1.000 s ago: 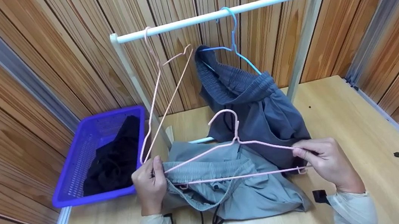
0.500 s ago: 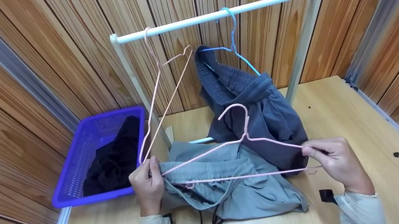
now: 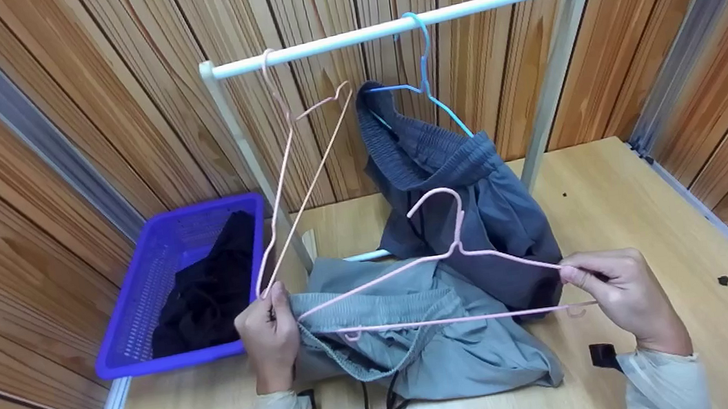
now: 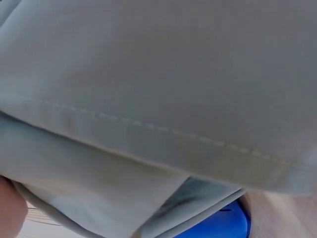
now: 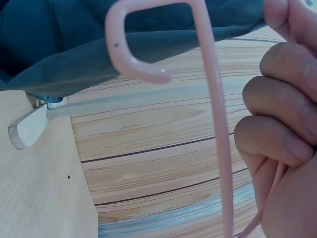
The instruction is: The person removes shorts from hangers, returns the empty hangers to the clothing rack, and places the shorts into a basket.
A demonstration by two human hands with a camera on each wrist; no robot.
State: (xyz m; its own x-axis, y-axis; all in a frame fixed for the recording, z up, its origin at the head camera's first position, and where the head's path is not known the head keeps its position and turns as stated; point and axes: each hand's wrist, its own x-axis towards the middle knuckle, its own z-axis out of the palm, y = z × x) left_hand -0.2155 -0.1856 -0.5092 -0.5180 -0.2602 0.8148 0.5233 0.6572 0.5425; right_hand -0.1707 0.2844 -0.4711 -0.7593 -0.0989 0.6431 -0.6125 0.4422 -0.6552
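A pair of grey shorts [image 3: 488,363] lies on the table, its elastic waistband gathered at the left and a black drawstring [image 3: 385,403] hanging from it. My left hand [image 3: 271,341] grips the waistband's left end. The left end of a pink clothes hanger [image 3: 491,253] reaches the waistband beside that hand; its tip is hidden. My right hand [image 3: 625,294] pinches the hanger's right corner, fingers curled, and the right wrist view shows the pink bar [image 5: 218,109] beside them. Grey hemmed cloth [image 4: 148,99] fills most of the left wrist view.
Behind stands a white rack [image 3: 344,41]. From it hang another pink hanger [image 3: 282,159] and a blue hanger [image 3: 438,105] carrying dark grey shorts [image 3: 473,191]. At the left, a purple basket [image 3: 128,289] contains black cloth [image 3: 209,300]. Wood-patterned walls enclose the table [image 3: 652,231].
My right hand has moved to the right, drawing the pink hanger the same way and slightly up. The left hand has shifted a little left, still gripping the waistband.
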